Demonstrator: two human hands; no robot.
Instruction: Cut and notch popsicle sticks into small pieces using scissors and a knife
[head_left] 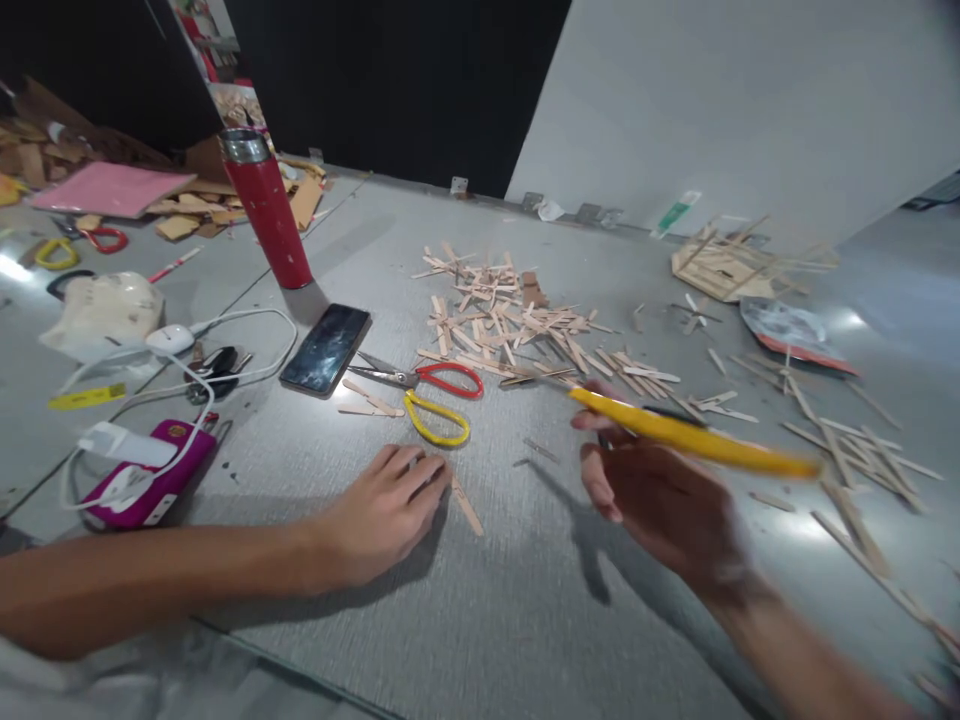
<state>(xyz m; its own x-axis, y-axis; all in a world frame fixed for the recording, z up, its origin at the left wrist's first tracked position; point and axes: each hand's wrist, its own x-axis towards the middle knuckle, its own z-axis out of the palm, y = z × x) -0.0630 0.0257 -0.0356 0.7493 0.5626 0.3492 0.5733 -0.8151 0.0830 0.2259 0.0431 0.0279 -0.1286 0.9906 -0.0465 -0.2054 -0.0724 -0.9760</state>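
Note:
My left hand [394,515] rests palm-down on the grey table with its fingers bent together, pinning the end of a flat wooden stick [469,508]. Its fingertips are partly hidden. My right hand [660,490] is raised above the table, closed around a yellow-handled craft knife [690,430], which is blurred by motion. The knife's thin metal end points left, towards the stick pile. Ahead of my left hand lie scissors [412,380] with one red and one yellow handle, blades apart. Short stick pieces [370,403] sit beside the blades.
A heap of wooden sticks [517,315] spreads over the middle, with more sticks [862,455] at right. A stick frame [724,265] stands far right. At left are a phone [326,350], a red flask [266,210], a purple power bank [154,475] with cables and a pink pad [112,188].

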